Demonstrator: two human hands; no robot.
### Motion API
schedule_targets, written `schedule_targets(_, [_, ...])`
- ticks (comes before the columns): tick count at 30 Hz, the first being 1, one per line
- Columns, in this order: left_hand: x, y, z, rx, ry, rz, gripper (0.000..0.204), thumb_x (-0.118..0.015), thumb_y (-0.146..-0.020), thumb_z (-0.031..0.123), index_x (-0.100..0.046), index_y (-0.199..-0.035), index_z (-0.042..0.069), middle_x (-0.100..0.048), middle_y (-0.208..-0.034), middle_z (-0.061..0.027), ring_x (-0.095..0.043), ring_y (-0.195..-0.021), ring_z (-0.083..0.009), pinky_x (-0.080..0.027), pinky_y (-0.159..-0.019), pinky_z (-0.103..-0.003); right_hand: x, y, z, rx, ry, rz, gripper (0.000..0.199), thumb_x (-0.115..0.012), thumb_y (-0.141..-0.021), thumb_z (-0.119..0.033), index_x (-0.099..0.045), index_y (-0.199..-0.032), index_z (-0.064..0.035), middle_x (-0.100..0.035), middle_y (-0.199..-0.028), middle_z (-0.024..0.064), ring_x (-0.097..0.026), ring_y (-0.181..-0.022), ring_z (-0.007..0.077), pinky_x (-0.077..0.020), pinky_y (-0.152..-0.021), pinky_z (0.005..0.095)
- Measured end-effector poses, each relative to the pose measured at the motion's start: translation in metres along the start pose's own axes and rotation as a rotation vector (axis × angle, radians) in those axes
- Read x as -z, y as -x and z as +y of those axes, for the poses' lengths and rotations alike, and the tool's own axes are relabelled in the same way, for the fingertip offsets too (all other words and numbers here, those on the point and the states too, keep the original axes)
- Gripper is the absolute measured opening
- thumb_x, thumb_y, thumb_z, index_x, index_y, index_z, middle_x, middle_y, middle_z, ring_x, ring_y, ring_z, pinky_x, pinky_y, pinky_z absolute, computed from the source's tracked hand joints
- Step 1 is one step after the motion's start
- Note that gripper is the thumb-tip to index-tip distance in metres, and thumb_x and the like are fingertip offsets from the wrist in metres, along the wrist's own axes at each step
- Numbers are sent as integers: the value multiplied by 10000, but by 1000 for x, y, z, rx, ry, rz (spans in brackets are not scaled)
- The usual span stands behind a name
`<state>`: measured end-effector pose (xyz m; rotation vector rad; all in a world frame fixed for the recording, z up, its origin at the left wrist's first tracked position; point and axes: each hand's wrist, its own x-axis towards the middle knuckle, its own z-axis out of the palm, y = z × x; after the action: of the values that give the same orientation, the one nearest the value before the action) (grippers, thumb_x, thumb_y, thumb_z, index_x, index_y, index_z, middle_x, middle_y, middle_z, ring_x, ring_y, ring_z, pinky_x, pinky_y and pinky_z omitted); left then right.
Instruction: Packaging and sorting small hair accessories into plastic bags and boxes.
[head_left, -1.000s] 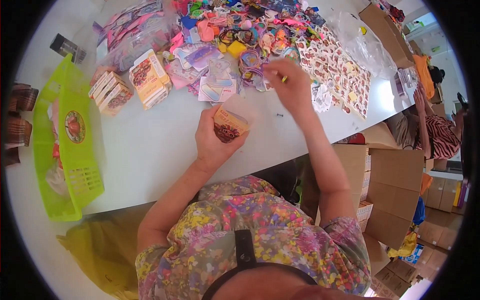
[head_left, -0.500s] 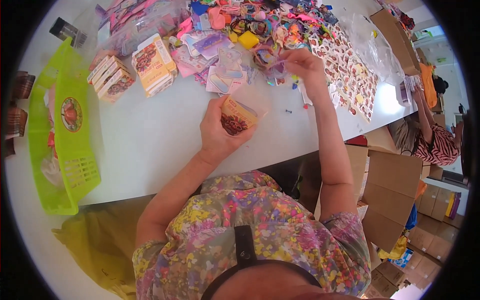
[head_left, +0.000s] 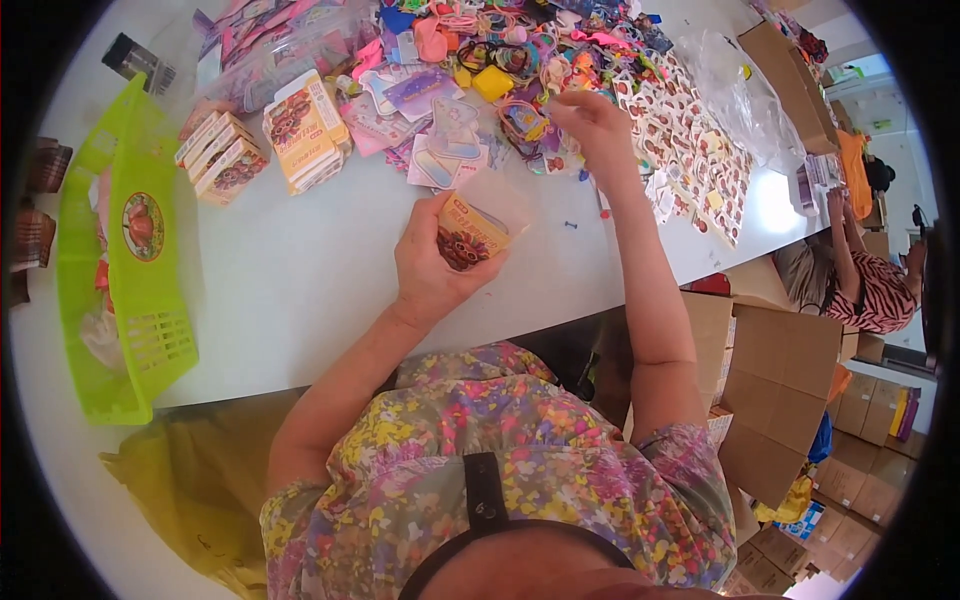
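Observation:
My left hand (head_left: pixel 424 262) grips a small yellow-orange printed card packet (head_left: pixel 468 236) tilted upward. A clear plastic bag (head_left: pixel 508 198) surrounds the packet, its top standing out beyond it. My right hand (head_left: pixel 602 138) hovers at the near edge of a heap of small colourful trinkets (head_left: pixel 560 60), fingers bent and pinched together. Whatever is between those fingertips, if anything, is too small to make out. Just left of them lie looped hair ties (head_left: pixel 522 120). Pastel printed cards (head_left: pixel 450 130) are spread between the two hands, farther back.
Stacked yellow card packets (head_left: pixel 308 130) and smaller stacks (head_left: pixel 222 158) stand at the left, beside a green plastic basket (head_left: pixel 130 260). Stickers (head_left: pixel 690 140) cover the table's right. An open cardboard box (head_left: pixel 780 390) is by my right elbow. A person in striped clothing (head_left: pixel 872 290) works at far right.
My right hand has shifted slightly left and up over the trinkets. The hair ties by its fingertips now lie lower on the heap. My left hand keeps its hold on the packet.

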<state>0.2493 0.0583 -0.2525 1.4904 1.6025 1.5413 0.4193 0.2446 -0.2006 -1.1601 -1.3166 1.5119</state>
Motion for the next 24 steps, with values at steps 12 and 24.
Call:
schedule_targets(12, [1,-3,11,12,13,-2,669,-859,-631,222,-514,-1168,25,-610,-985,-105,-639,-853,-225,-528,-758,-331,-39,-35,-10,661,1205,91,221,-654,-803,-257,-724,-993,-169,-703,-797,98,-673,-719,295,-524,-637,392])
schedule_targets(24, [-1,-3,16,-41,-18,31,681,-866,-624,223,-497,-1168,43,-590,-959,-106,-625,-839,-257,-522,-728,-352,-45,-64,-15,595,1261,-194,234,-636,-818,-263,-697,-861,-41,-684,-737,119,-677,-687,253,-513,-604,374])
